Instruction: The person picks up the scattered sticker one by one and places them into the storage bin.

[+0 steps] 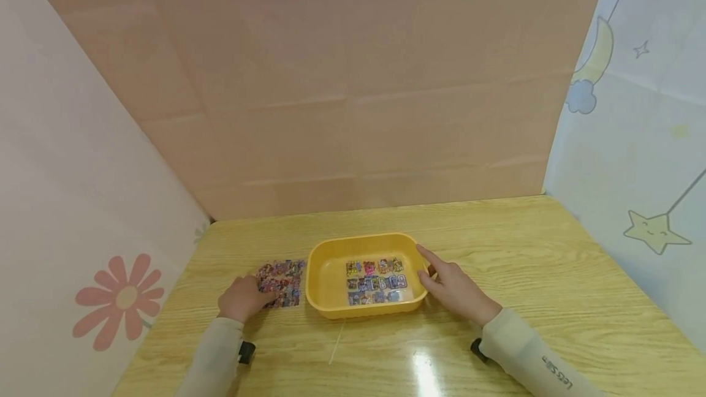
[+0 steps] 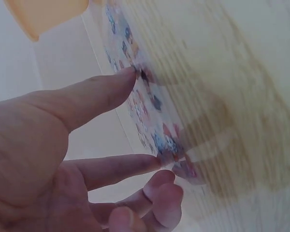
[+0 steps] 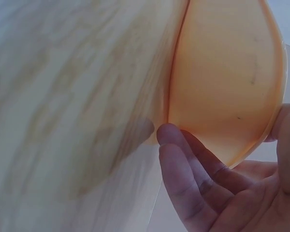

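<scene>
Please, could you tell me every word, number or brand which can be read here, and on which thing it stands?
"Let's Sli…": on the right sleeve; its last letters are unclear.
"PAW": apparently, small, on the printed stickers in the yellow tray.
"6", "9": likely, among larger characters on the same stickers; the others are too small to read.
Printed sheet at the left hand: no readable text.
</scene>
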Demonstrator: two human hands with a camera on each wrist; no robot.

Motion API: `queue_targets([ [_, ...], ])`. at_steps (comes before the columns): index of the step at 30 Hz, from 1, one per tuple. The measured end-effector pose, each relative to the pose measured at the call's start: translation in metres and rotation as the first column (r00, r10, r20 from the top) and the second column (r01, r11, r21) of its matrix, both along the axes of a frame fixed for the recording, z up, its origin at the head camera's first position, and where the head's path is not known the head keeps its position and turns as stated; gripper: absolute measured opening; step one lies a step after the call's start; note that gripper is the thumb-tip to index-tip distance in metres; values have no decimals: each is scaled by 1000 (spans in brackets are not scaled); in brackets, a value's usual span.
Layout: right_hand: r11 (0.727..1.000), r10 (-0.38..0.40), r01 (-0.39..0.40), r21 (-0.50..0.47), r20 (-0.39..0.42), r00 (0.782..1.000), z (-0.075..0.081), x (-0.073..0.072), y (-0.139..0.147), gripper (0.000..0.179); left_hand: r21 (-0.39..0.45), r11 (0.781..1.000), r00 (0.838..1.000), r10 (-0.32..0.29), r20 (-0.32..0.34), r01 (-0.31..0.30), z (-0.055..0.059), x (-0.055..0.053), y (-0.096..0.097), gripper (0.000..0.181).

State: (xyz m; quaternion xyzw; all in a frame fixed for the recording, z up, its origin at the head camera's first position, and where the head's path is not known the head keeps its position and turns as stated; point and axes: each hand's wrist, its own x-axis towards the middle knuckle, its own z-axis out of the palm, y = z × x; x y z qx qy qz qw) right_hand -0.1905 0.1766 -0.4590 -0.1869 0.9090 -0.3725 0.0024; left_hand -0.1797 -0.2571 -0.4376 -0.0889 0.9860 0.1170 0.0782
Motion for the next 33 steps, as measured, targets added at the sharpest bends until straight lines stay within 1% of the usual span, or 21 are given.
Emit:
queue_targets([
  [8,1000,-1,1,4,9,1000,1,0,0,59,-8,1000,1000,6,22,-6,0,1,3,65],
  [14,1000,2,-2,6,17,1000,2,1,-2,59,-9,1000,1000,9,9,-9,4,3,6,64],
  [18,1000,2,-2,3,20,1000,3,1,-2,59,4,1000,1000,17,8,-17,5,3,7,63],
  [21,1000,1,-1,-1,17,1000,3,1,-2,59,29,999,1000,21,7,-21,6,2,6,64],
  [24,1000,2,-2,-6,14,1000,2,1,-1,59,67,998,1000,18,-9,-17,5,1,2,66],
  [27,1000,3,-3,-12,17,1000,1,1,-1,59,117,993,999,23,-27,-20,4,2,-2,58],
  [29,1000,2,-1,-14,18,1000,1,1,-1,59,154,988,999,32,-27,-28,3,2,-5,52],
  [33,1000,3,-3,-12,16,1000,1,2,-1,59,218,975,999,46,-12,-42,0,2,-9,59],
])
